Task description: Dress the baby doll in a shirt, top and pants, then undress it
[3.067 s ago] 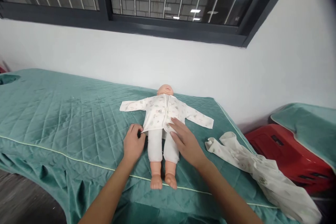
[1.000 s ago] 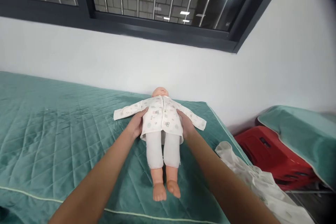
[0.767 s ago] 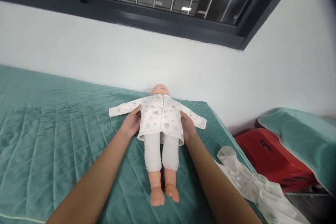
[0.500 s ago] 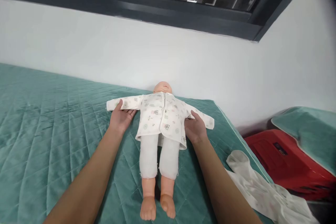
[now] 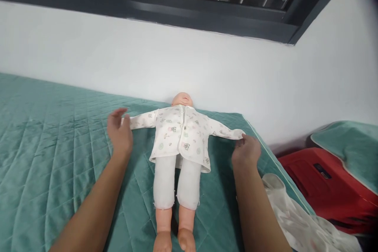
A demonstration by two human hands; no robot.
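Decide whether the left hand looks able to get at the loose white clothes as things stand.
Probably not easily: the left hand is by the end of one sleeve, and the doll and the right forearm lie between it and the loose white clothes.

No text was legible. Dark patch (image 5: 322, 171) on the red plastic piece (image 5: 339, 197) was too small to read; print (image 5: 186, 146) on the shirt (image 5: 193, 132) resolved to no letters.
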